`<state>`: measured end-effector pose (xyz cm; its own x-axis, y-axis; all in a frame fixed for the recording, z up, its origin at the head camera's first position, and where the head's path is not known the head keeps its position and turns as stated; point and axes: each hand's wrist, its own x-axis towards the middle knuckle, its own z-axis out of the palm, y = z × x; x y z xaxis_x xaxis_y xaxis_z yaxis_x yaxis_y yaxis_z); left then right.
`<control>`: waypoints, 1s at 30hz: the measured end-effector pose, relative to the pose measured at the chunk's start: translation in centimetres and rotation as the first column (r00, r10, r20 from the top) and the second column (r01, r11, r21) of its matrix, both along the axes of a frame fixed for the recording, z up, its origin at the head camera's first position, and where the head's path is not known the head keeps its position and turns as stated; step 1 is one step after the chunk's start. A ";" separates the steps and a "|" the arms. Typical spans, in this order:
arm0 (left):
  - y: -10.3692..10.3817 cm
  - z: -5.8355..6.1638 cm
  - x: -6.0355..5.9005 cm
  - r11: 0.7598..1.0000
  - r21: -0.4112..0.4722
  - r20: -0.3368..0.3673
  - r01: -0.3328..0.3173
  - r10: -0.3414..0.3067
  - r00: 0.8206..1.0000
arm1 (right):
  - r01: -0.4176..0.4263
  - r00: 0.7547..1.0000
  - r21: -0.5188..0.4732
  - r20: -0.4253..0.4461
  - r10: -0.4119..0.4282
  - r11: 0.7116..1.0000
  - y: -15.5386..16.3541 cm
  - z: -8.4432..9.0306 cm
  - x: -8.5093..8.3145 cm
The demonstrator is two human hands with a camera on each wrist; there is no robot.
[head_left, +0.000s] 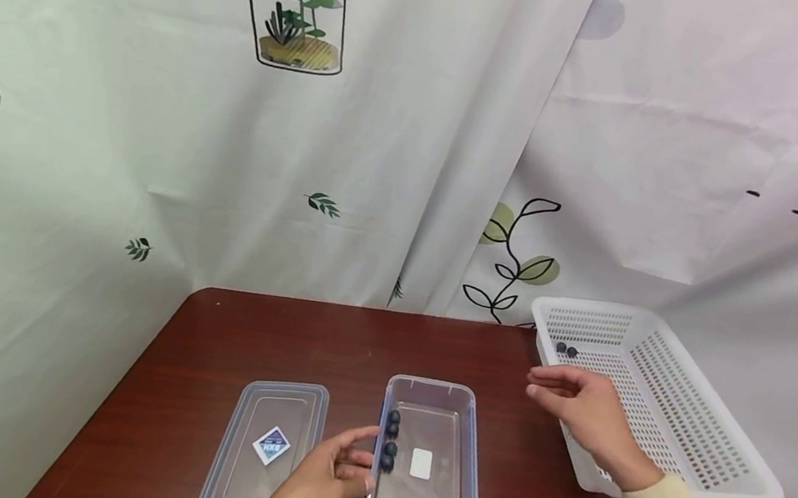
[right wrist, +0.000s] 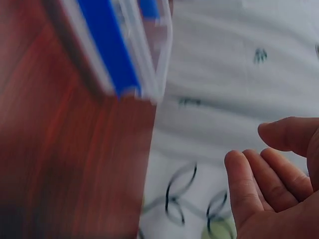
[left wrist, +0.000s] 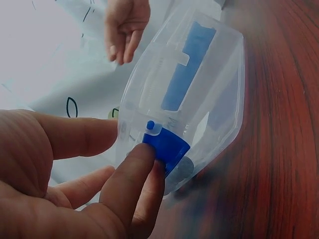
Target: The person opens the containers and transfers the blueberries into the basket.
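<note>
A clear plastic container (head_left: 471, 452) with blue side latches stands in front of me, several blueberries (head_left: 390, 448) in a row along its left wall. My left hand (head_left: 331, 476) is at that wall, and its fingertips touch a blue latch (left wrist: 169, 149) in the left wrist view. To the right, my right hand (head_left: 586, 408) hovers over the near-left side of a white mesh basket (head_left: 696, 406), fingers loosely bent. Nothing lies between the right thumb and fingers (right wrist: 244, 179) in the right wrist view. Two blueberries (head_left: 566, 350) sit in the basket's far-left corner.
Left of the container lies its clear lid (head_left: 263, 475) with a blue-and-white sticker. All stand on a dark red wooden table (head_left: 267, 333). A white patterned curtain (head_left: 381, 154) hangs behind. The basket's raised wall borders the right side.
</note>
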<state>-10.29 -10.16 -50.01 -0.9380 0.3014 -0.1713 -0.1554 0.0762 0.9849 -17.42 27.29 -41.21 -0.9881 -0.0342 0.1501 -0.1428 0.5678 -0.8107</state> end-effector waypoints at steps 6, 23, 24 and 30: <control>0.0 0.2 0.1 1.000 0.002 -0.015 0.007 -0.007 1.000 | -0.134 0.991 -0.116 0.010 0.136 0.984 -4.6 -1.1 0.3; 0.0 -0.1 0.3 1.000 0.005 -0.015 0.013 -0.013 1.000 | -0.392 0.913 -0.111 0.072 0.401 0.913 -13.2 -5.5 1.2; -0.1 -0.1 0.3 1.000 0.007 -0.016 0.016 -0.015 1.000 | -0.407 0.905 -0.116 0.081 0.417 0.906 -13.5 -5.9 1.2; -0.2 -0.1 0.2 1.000 0.011 -0.014 0.019 -0.019 1.000 | -0.462 0.874 -0.110 0.110 0.473 0.880 -14.9 -7.1 1.2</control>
